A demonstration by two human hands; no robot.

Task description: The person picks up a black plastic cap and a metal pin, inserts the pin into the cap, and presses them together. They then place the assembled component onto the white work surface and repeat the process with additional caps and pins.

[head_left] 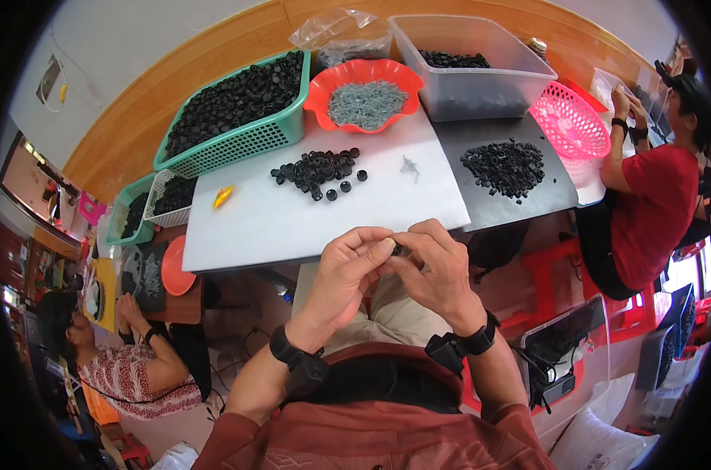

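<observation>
While the hands [333, 280] pinch a black part [397, 250], white sheeting [277, 227] lies before them — wood panelling [124, 129] beyond.

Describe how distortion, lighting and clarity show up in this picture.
Head view: the corners go black and the wooden panel bows into an arc; head view: the white mat looks bright; head view: the small dark part between the left hand and right hand is partly hidden, its shape unclear.
</observation>
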